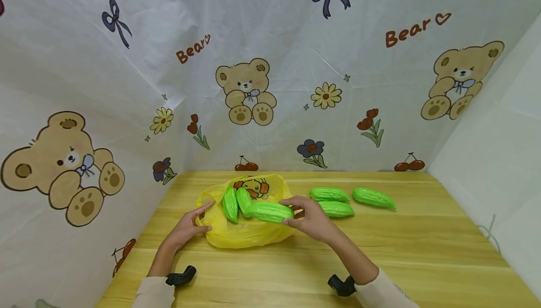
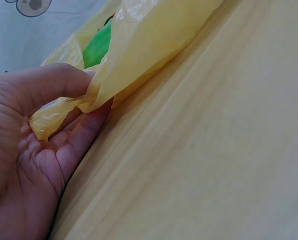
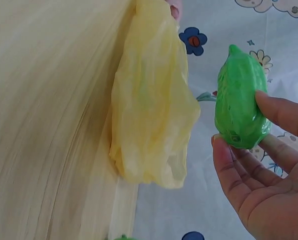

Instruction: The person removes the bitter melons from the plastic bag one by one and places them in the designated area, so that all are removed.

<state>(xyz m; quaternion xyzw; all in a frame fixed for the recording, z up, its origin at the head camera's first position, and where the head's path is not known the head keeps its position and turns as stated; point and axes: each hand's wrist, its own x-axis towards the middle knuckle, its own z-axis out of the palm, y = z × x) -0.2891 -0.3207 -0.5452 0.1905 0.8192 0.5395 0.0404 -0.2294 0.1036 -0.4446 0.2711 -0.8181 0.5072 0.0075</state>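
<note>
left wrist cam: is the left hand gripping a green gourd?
No, the left hand pinches the yellow bag, and the green gourd shows beyond its fingers.

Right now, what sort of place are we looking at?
Probably a small staged tabletop booth, not an everyday room: a bear-print sheet stands behind a wood-grain table, with a yellow bag and look-alike glossy green gourds on it.

The bench [image 1: 262, 280] has a pale yellow, wood-grained top. On it sits a thin, crumpled yellow bag [image 1: 230, 238], left of centre, mouth open. To the bag's right lie three green gourds [image 1: 374, 198], two close together, one behind the other, the third farther right.
</note>
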